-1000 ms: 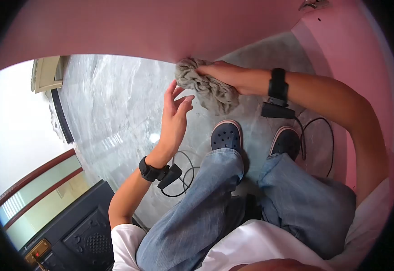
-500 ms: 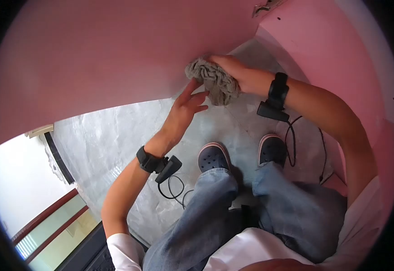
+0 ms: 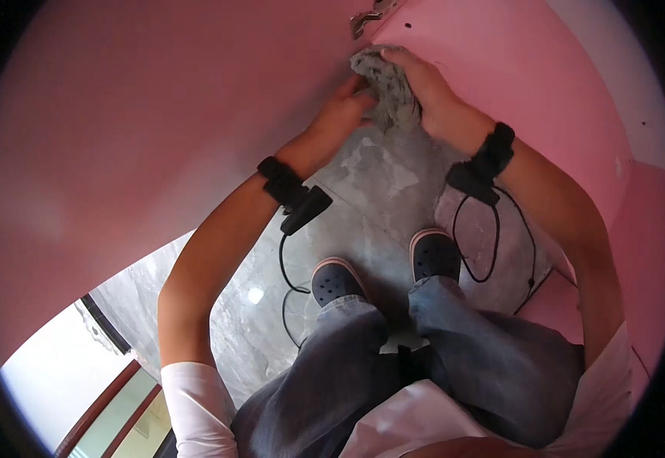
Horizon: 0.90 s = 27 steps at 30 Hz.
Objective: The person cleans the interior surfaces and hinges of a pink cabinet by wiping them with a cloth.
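Observation:
A crumpled grey cloth is bunched up near the corner where a large pink panel meets a pink wall. My right hand grips the cloth from its right side, with fingers over the top. On the cloth's left side is my left hand, its fingers apart and slightly blurred, close to or touching the cloth's edge. Whether those fingertips press on the cloth is hard to make out.
A metal hinge sits at the top of the corner. Below are the grey marbled floor and two dark clogs. Black cables hang from both wrist devices. A red-brown railing stands at the lower left.
The cloth and both hands have moved up and right toward the hinged corner. The pink panel covers more of the view, and my left hand has come closer to the cloth.

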Motion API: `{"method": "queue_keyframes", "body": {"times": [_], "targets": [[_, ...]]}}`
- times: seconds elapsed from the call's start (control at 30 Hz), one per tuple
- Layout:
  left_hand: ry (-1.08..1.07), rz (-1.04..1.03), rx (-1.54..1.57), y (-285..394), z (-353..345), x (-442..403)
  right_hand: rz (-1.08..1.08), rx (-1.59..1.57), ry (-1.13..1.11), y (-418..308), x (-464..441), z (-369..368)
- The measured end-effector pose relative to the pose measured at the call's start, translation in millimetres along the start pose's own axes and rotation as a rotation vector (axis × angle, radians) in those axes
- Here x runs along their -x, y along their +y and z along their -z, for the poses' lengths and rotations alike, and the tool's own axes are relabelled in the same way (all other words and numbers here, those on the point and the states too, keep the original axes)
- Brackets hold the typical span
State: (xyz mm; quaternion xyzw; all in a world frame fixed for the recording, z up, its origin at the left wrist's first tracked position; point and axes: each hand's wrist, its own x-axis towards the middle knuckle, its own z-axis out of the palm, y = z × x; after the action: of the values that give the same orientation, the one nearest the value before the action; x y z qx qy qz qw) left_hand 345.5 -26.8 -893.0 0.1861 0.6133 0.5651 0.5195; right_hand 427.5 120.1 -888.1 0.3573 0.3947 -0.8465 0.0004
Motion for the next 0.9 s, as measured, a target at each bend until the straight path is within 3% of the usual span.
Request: {"method": "queue_keyframes", "body": {"times": [0.03,0.07,0.13,0.27,0.33,0.47,0.53,0.57,0.63,0.67,0.77,0.83,0.87,0.9], "targets": [[-0.014,0.012,-0.002,-6,-2,-8,0.141,0.120,0.077,3,5,0],[-0.014,0.011,0.001,-16,-7,-11,0.140,0.123,0.077,9,6,1],[0.094,0.009,0.091,-28,-16,-13,0.521,0.373,0.096,23,4,1],[0.085,0.043,0.069,-29,-9,-15,0.627,0.641,0.156,18,-21,9],[0.110,0.078,0.031,-27,-14,-5,0.601,0.478,0.066,27,-35,18],[0.007,0.097,0.030,-24,-9,-7,0.530,0.496,0.077,24,-30,17],[0.027,0.116,-0.015,-28,-12,-2,0.231,0.331,-0.009,16,-5,7],[0.030,0.106,-0.017,-27,-10,1,0.240,0.335,-0.013,19,-4,11],[-0.212,0.255,-0.147,-16,-6,16,-0.067,0.281,0.009,24,0,15],[-0.206,0.254,-0.148,-16,-9,22,-0.066,0.282,0.002,27,4,17],[-0.106,0.323,-0.244,-27,-12,24,0.052,0.353,-0.029,32,18,13],[-0.060,0.291,-0.195,-34,-12,26,0.550,0.850,0.045,34,5,16],[-0.018,0.263,-0.148,-39,-11,27,0.554,0.850,0.042,34,-7,17],[-0.014,0.263,-0.148,-36,-11,29,0.683,1.043,0.147,33,-23,18]]}}
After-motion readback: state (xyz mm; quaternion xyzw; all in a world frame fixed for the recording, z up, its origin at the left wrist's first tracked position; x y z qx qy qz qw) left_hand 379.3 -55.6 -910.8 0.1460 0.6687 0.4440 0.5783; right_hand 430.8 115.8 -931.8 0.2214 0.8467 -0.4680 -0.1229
